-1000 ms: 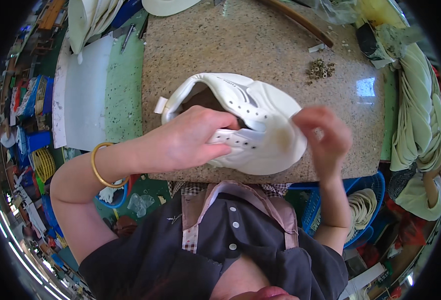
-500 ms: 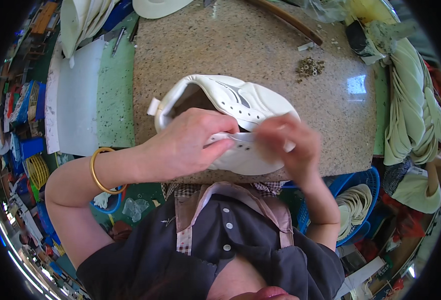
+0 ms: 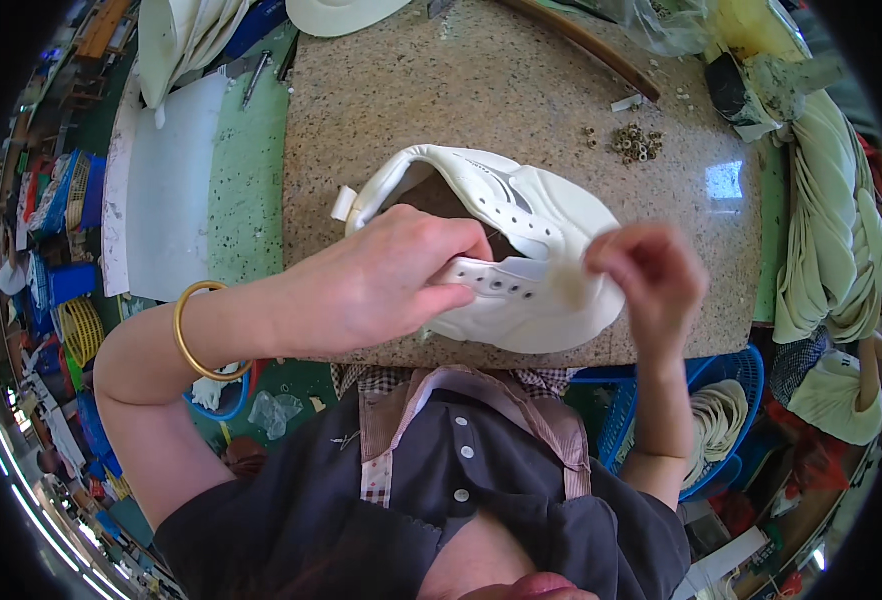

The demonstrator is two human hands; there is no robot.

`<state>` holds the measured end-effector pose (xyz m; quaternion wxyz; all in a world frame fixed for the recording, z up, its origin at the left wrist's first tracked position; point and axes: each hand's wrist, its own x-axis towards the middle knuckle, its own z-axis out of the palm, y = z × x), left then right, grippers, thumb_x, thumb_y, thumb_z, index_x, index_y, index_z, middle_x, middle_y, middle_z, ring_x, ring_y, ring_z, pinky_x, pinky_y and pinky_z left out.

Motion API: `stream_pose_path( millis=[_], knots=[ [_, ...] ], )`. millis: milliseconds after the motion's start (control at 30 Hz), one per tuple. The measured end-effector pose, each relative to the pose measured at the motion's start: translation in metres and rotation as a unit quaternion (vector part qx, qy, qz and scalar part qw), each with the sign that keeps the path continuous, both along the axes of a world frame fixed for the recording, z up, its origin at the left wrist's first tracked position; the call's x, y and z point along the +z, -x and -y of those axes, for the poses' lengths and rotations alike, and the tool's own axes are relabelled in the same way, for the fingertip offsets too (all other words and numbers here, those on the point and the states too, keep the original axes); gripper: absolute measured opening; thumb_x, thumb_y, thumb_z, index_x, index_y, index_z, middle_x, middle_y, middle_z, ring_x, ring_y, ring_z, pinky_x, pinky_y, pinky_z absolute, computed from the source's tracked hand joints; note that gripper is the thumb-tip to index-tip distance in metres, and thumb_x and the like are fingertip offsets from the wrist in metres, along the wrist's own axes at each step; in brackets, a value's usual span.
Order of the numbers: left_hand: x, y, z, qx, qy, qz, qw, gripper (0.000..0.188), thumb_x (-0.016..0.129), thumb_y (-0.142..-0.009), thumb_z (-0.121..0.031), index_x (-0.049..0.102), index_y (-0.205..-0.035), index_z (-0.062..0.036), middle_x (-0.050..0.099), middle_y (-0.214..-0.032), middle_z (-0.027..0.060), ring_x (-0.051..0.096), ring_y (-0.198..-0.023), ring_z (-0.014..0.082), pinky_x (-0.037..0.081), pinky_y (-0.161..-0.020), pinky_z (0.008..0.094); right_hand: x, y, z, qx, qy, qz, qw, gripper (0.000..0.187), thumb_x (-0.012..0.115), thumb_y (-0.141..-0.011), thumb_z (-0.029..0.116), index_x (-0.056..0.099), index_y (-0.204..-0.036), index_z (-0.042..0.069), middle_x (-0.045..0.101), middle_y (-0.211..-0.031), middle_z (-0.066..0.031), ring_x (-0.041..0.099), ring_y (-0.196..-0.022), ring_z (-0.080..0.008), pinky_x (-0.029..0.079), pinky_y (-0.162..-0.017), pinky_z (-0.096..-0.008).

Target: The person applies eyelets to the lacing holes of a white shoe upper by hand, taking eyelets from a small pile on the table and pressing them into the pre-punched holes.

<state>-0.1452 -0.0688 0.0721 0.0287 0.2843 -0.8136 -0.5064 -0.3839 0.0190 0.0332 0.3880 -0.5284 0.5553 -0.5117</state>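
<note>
A white shoe upper (image 3: 531,325) lies on the speckled stone slab in front of me, its heel tab to the left and toe to the right. My left hand (image 3: 391,275) is closed on its near eyelet flap, thumb outside and fingers reaching into the opening. A row of dark eyelet holes shows on that flap, and another on the far flap. Over the toe end, my right hand (image 3: 656,280) has its fingers pinched together and smeared by motion. By its fingertips is a small pale blurred thing (image 3: 569,286) whose kind I cannot make out.
Small metal rings (image 3: 637,146) lie heaped on the slab (image 3: 401,90) beyond the shoe. A wooden handle (image 3: 591,48) lies at the back. Pale shoe parts (image 3: 826,220) are stacked at right, above a blue basket (image 3: 749,385). A screwdriver-like tool (image 3: 257,78) rests at left.
My right hand has moved right, away from the near flap, uncovering more of its eyelet holes and the pale blurred thing. My left hand keeps its hold. The whole view has shifted slightly.
</note>
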Motion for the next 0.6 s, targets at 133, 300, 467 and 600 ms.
stream_pose_path(
  millis=[133, 300, 467, 600],
  knots=[
    [0.0, 0.01, 0.004, -0.01, -0.055, 0.021, 0.998, 0.026, 0.066, -0.081, -0.009, 0.059, -0.104, 0.0014, 0.059, -0.073, 0.0102, 0.054, -0.065, 0.0154, 0.044, -0.062, 0.0307, -0.001, -0.031, -0.007, 0.083, 0.091, -0.117, 0.985, 0.017, 0.074, -0.073, -0.002, 0.071, -0.089, 0.004, 0.068, -0.085, -0.0081, 0.067, -0.076, -0.0167, 0.052, -0.063, -0.0252],
    [0.007, 0.012, 0.003, -0.006, -0.062, 0.046, 0.997, 0.026, 0.067, -0.08, -0.009, 0.06, -0.104, 0.0011, 0.058, -0.072, 0.009, 0.053, -0.065, 0.0138, 0.043, -0.061, 0.0298, -0.019, -0.042, -0.011, 0.078, 0.102, -0.092, 0.987, 0.025, 0.075, -0.069, -0.002, 0.072, -0.092, 0.007, 0.064, -0.084, -0.0037, 0.061, -0.074, -0.0172, 0.047, -0.059, -0.0256],
    [0.006, 0.013, 0.002, -0.007, -0.062, 0.029, 0.998, 0.025, 0.067, -0.081, -0.01, 0.06, -0.102, 0.0013, 0.058, -0.072, 0.0083, 0.051, -0.065, 0.0118, 0.043, -0.06, 0.0284, -0.02, -0.046, -0.011, 0.042, 0.107, -0.112, 0.987, 0.027, 0.075, -0.067, -0.003, 0.072, -0.092, 0.008, 0.062, -0.084, -0.0031, 0.056, -0.072, -0.0166, 0.044, -0.057, -0.0273],
    [-0.005, 0.006, -0.007, 0.009, 0.042, 0.0, 0.999, 0.019, 0.065, -0.082, -0.009, 0.06, -0.098, 0.0006, 0.06, -0.076, 0.0122, 0.058, -0.069, 0.022, 0.045, -0.063, 0.033, -0.015, -0.023, -0.003, 0.095, 0.085, -0.146, 0.981, 0.027, 0.068, -0.074, -0.008, 0.071, -0.097, 0.007, 0.065, -0.09, -0.0068, 0.063, -0.081, -0.0171, 0.051, -0.063, -0.0253]
  ],
)
